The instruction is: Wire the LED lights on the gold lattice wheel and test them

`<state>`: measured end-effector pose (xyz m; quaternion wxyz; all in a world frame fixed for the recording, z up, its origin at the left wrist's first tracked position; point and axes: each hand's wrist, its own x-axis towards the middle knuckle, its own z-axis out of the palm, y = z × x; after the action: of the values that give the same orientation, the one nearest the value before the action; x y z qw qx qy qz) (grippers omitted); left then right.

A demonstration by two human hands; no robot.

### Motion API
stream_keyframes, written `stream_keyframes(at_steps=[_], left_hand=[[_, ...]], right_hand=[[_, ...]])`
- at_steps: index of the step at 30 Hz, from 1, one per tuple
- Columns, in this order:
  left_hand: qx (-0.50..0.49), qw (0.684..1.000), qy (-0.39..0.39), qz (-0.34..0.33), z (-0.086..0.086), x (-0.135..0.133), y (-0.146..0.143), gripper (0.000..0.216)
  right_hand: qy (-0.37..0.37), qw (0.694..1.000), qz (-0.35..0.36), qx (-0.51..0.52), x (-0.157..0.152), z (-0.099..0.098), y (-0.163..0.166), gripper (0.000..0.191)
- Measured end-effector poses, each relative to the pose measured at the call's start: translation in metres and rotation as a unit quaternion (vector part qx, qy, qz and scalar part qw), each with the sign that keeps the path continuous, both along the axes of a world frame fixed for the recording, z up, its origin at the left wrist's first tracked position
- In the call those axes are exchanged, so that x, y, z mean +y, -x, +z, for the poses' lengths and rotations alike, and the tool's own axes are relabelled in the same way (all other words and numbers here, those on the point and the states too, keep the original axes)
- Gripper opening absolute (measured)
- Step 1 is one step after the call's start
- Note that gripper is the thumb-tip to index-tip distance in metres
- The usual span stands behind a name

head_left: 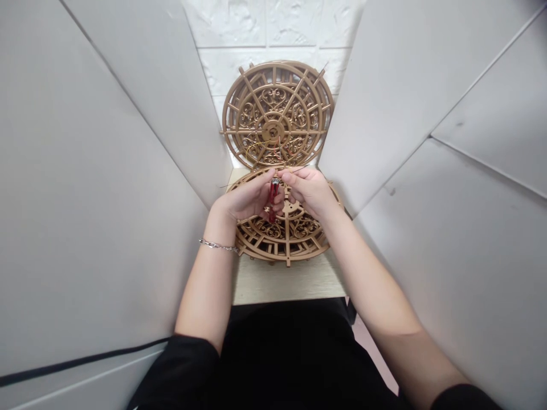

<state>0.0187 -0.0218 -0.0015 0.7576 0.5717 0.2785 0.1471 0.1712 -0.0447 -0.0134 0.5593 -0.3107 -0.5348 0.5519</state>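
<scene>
My left hand [248, 199] grips a small red lighter [272, 199] upright, its metal top between the two hands. My right hand [310, 191] pinches a thin thread or wire at the lighter's top; the thread is too fine to follow. Both hands hover over a round gold openwork panel [290, 242] lying flat on a pale wooden table [282, 282]. A second, matching round panel [277, 114] stands upright behind, leaning on the white wall. A silver chain bracelet [217, 246] circles my left wrist.
Grey partition boards rise close on the left [98, 188] and on the right [436, 171], leaving a narrow workspace. A white textured wall [273, 34] closes the back. A black cable [81, 360] runs along the lower left board. My lap in black clothing is at the bottom.
</scene>
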Motion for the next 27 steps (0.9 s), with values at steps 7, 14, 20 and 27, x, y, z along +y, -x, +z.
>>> stream_keyframes(at_steps=[7, 14, 20, 27], left_hand=[[0.003, 1.0, 0.002, 0.009, 0.0007, -0.0001, -0.0001, 0.056], [0.008, 1.0, -0.003, 0.014, 0.002, -0.001, -0.0004, 0.054], [0.006, 1.0, -0.004, 0.011, 0.001, -0.0009, -0.0004, 0.054], [-0.001, 1.0, 0.0, 0.007, 0.0016, -0.0008, 0.0003, 0.048]], right_hand=[[0.003, 1.0, -0.003, -0.009, 0.0001, -0.0007, -0.0004, 0.026], [-0.002, 1.0, -0.005, -0.007, -0.0004, -0.0005, -0.0007, 0.027], [-0.018, 1.0, -0.011, -0.004, -0.0003, -0.0007, -0.0009, 0.028], [-0.021, 1.0, -0.002, -0.016, -0.0005, -0.0008, 0.0003, 0.027]])
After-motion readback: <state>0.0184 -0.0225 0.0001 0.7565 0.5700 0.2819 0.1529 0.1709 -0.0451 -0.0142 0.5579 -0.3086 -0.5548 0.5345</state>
